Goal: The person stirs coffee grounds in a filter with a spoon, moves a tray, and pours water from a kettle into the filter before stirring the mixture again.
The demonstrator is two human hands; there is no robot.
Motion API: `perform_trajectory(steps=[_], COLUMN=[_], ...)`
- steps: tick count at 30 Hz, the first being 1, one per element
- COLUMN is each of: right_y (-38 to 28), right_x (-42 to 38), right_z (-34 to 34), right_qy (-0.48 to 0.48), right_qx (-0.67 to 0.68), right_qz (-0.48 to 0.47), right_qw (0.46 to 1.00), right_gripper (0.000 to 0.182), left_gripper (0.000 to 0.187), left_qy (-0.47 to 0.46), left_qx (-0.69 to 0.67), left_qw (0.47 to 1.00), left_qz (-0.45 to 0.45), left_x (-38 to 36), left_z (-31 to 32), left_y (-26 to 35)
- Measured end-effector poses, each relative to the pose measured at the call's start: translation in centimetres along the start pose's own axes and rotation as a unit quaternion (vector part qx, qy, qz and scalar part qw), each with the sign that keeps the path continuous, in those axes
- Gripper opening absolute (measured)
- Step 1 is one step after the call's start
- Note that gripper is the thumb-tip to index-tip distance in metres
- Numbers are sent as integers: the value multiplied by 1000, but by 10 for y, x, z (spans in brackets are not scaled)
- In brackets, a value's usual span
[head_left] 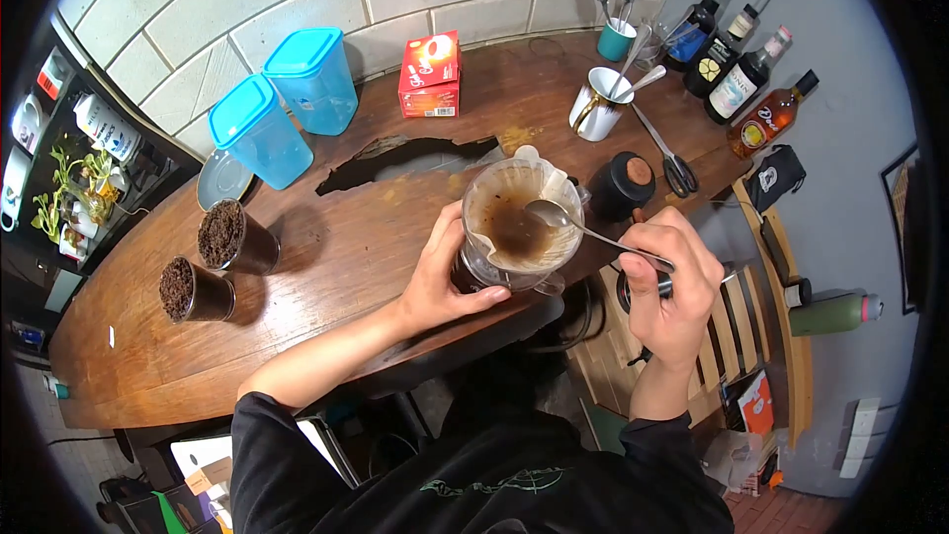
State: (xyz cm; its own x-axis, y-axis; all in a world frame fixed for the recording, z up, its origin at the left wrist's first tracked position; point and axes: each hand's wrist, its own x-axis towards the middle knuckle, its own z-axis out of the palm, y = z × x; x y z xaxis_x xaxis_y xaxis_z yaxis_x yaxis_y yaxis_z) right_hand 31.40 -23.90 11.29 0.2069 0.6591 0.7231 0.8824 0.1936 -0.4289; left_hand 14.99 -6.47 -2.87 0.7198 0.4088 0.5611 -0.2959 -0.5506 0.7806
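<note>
A glass dripper lined with a paper filter holds brown, wet coffee and sits on a glass server near the counter's front edge. My left hand wraps round the server's left side, thumb in front. In my right hand is a metal spoon, pinched by its handle, its bowl over the brown liquid inside the filter. Whether the spoon's tip touches the liquid is hard to tell. Just right of the dripper stands a black container with a wooden knob.
Two glasses of dark grounds stand left, near blue-lidded containers. A red box is at the back, behind a jagged hole in the wooden counter. A white mug, scissors and several bottles stand right.
</note>
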Motion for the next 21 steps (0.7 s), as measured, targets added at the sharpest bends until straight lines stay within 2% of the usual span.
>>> perform_trajectory(steps=[21], right_y=[-1], right_x=[12], right_z=[1], right_qy=[-3], right_qx=[10], right_qz=[-12], right_qw=[1000], right_gripper=[16], left_gripper=[83], left_qy=[4], left_qx=[-3], left_qw=[1000], left_qz=[-6], left_x=[0], left_z=[2], left_y=[1])
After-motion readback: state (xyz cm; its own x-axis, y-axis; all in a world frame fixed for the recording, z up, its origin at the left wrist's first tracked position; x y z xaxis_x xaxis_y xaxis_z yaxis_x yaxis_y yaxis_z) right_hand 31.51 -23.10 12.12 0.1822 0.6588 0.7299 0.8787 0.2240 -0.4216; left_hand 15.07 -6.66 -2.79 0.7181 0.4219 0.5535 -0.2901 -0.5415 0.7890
